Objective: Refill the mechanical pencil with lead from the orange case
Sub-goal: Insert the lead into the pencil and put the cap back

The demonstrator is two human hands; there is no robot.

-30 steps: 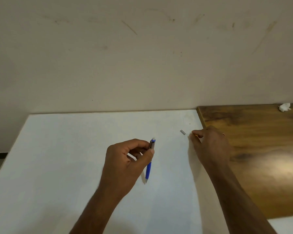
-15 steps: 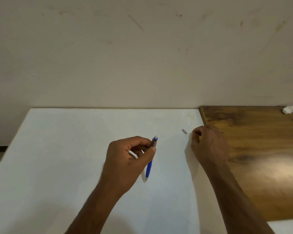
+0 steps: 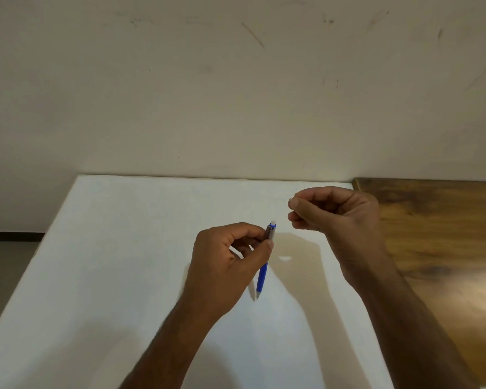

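Head view shows the left hand (image 3: 225, 265) grasping the pencil (image 3: 264, 265); the right hand (image 3: 334, 211) pinches something tiny and unclear. No orange case is visible, so progress is uncertain.

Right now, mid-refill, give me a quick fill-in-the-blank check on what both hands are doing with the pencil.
1. The left hand grips the ____ mechanical pencil.
2. The pencil's tip points ____ at the white table.
3. The right hand is raised with its fingertips ____ together, to the right of the pencil's top end.
4. Right of the white table lies a ____ wooden surface.

Missing words: blue; down; pinched; brown
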